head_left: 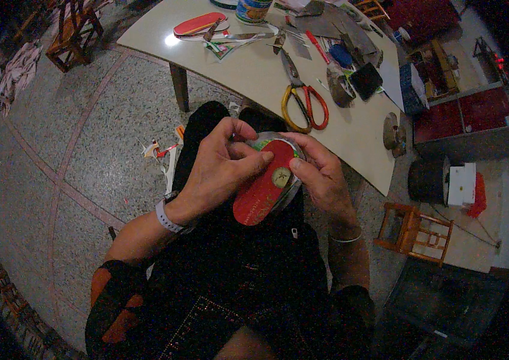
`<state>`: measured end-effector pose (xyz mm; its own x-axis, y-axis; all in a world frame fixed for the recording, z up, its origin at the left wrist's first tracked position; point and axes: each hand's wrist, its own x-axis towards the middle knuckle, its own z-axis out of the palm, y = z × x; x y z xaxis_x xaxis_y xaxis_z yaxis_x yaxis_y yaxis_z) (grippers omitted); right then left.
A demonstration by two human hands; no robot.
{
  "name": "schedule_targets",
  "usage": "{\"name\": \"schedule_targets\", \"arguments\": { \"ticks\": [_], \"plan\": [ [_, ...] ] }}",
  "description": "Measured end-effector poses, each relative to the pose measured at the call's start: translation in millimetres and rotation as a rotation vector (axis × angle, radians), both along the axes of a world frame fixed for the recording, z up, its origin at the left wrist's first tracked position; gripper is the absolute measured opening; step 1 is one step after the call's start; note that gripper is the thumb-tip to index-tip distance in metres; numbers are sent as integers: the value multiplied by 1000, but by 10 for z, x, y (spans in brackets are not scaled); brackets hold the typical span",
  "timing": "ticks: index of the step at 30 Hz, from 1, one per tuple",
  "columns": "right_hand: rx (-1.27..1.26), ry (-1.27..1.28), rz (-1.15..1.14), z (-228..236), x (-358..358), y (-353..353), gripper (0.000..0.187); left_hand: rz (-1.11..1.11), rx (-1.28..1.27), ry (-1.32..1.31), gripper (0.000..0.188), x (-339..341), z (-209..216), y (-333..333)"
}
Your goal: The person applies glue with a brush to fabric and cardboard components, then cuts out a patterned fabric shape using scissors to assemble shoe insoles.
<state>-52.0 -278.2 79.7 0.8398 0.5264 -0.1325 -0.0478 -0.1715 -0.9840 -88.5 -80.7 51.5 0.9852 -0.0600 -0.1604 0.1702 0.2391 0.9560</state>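
Note:
Over my lap is a red insole-shaped piece (259,191) with a round pale print and some lettering on its face. Green and silvery layers (265,143) show behind its upper end. My left hand (221,157) presses thumb and fingers together at the upper left edge. On the other side, my right hand (320,174) grips the right edge, its thumb on the face and its fingers behind. Nearest on the table lie large scissors (306,107) with one yellow and one red handle, blades pointing away.
The pale table (242,72) carries another red insole shape (200,24), a tin can (253,11), a red pen (317,47), a dark flat object (366,81) and scattered scraps. Cut scraps (161,151) lie on the speckled floor. A small wooden chair (413,233) stands at right.

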Motion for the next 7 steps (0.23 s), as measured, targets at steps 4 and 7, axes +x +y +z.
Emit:
{"name": "schedule_targets", "arguments": {
  "ticks": [4,7],
  "plan": [
    [-10,-2,1,-39,10,-20,40,-2,-34,11,37,2,7,-1],
    [-31,6,5,-62,11,-35,41,-8,-35,36,37,1,23,9]
  ]
}}
